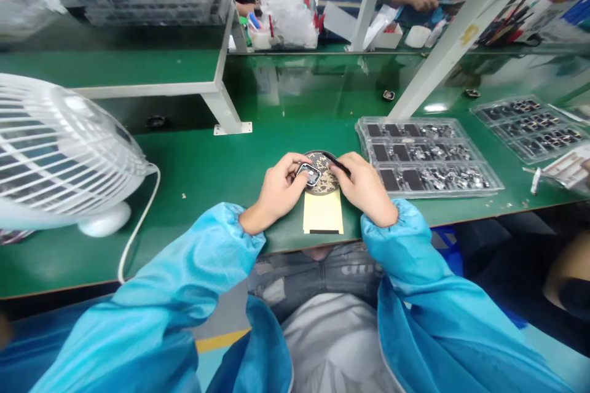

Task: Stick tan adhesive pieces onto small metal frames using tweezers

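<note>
My left hand (276,191) pinches a small dark square frame part (310,173) with a silver rim, held over a round dish (325,183) filled with several small parts. My right hand (364,187) grips black tweezers (337,163) whose tip points toward the dish. A yellow sheet (322,215) lies on the green bench (203,166) just under the dish, between my two hands. Both sleeves are blue.
A white desk fan (59,147) with its cord stands at the left. Clear trays of small dark parts (426,156) lie right of my hands, more trays (534,126) farther right. A raised shelf (138,73) and slanted white posts (442,49) stand behind. Other people work across the bench.
</note>
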`<state>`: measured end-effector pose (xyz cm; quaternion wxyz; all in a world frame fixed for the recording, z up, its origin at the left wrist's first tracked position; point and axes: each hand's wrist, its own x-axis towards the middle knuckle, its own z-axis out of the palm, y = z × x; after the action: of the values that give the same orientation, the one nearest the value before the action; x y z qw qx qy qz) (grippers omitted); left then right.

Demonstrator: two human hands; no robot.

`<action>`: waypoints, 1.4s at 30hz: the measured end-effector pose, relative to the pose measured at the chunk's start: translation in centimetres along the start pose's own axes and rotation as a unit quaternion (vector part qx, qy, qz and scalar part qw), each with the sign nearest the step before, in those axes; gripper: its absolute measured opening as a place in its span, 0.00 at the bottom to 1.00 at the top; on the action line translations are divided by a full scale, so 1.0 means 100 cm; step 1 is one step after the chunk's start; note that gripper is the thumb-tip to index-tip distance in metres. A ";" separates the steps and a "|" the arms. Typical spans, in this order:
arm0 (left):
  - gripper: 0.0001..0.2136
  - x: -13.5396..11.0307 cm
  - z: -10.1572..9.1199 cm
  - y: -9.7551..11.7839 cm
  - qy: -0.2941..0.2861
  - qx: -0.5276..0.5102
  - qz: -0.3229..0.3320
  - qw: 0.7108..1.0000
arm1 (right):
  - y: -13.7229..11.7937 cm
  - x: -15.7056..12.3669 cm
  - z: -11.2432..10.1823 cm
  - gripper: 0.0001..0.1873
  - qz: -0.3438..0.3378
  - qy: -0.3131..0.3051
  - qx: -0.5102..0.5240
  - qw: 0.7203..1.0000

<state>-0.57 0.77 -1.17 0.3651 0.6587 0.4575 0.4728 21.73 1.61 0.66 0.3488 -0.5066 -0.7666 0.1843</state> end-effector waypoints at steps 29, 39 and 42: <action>0.14 0.230 0.071 -0.016 -0.082 0.368 0.086 0.922 | -0.001 -0.065 -0.007 0.11 -0.056 0.104 0.406 0.906; 0.29 0.344 0.209 -0.023 -0.224 0.387 0.087 0.890 | 0.006 -0.056 -0.008 0.33 0.136 -0.074 0.405 0.901; 0.28 0.347 0.208 -0.028 -0.234 0.396 0.086 0.884 | 0.007 -0.053 -0.005 0.31 0.161 -0.081 0.417 0.891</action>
<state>23.24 33.53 0.39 0.1278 0.8767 0.4495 0.1136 23.78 -2.98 -1.30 0.4302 -0.4143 -0.5531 0.5808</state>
